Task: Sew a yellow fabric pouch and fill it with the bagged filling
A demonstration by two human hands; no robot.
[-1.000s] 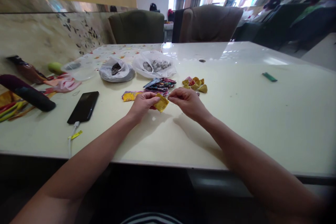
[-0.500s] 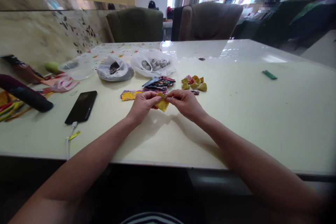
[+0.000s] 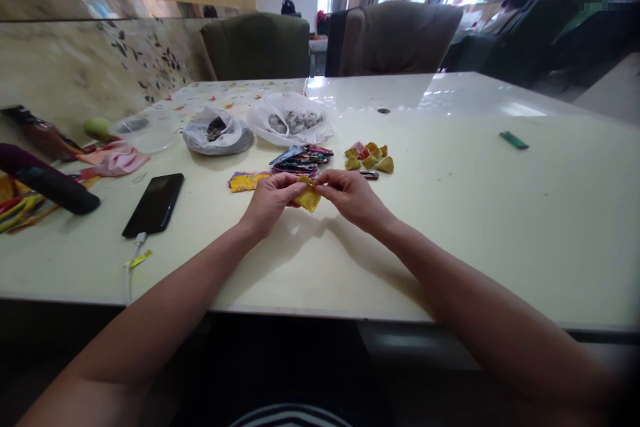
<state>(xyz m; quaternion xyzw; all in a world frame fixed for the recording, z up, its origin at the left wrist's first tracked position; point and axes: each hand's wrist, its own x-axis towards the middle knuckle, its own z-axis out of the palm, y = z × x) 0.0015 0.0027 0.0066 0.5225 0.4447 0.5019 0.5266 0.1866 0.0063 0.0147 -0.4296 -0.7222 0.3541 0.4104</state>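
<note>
My left hand (image 3: 273,203) pinches a small yellow cloth piece (image 3: 309,199) by its left side, just above the table. My right hand (image 3: 347,195) is closed at the cloth's upper right edge, thumb and forefinger pressed together; anything thin between those fingertips is too small to make out. Right behind the hands lies a pile of dark, colourful fabric scraps (image 3: 303,157). Yellow and purple scraps (image 3: 245,181) rest to its left. Several small yellow cone-shaped cloth pieces (image 3: 370,157) sit to the right, with a small dark metal tool (image 3: 369,175) in front of them, partly hidden.
Two white plastic bags stand behind the scraps, one with dark bits (image 3: 215,130), one with whitish filling (image 3: 295,121). A phone (image 3: 154,205) on a cable lies left, near a dark rod-shaped object (image 3: 50,177) and pink cloth (image 3: 120,159). A green lighter (image 3: 513,140) lies far right.
Both hands keep nearly the same pose on the yellow cloth. The view has shifted very slightly, and a bit more of the dark metal tool shows beside my right hand.
</note>
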